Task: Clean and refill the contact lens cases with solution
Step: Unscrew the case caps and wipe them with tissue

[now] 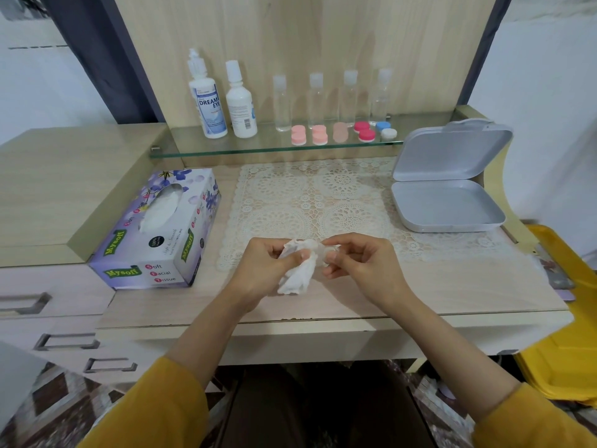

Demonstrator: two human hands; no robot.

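Pale wood counter against a panelled wall, lace mat down its middle, glass shelf along the back. At far left on the counter, a flowered tissue box. On the shelf, left to right: two white solution bottles, four small clear bottles, then the row of lens cases: two pink, one beige, one magenta, one blue-and-white. All capped, each twin-cup case lying with its long axis roughly away from the person. Right of the mat, a grey hinged box, lid up.

Near the front edge, over the mat's rim, left hand with fingers curled round the bulk of a crumpled tissue, thumb pressed on top. Just beside it, right hand, fingertips pinched onto the tissue's upper end. Possibly something small and clear inside that pinch, too wrapped to tell.

Likely a wiping step, or a drying of fingers. No case seen on the counter. All five on the shelf, ahead of and above both hands, slightly rightward. Magenta and blue-and-white cases nearer the right hand, pink ones roughly in line with the left hand. For a next pick-up, probably a forward reach over the mat, fingers closing across a case's short width, given that near-far axis. Tissue to be freed from one hand first.
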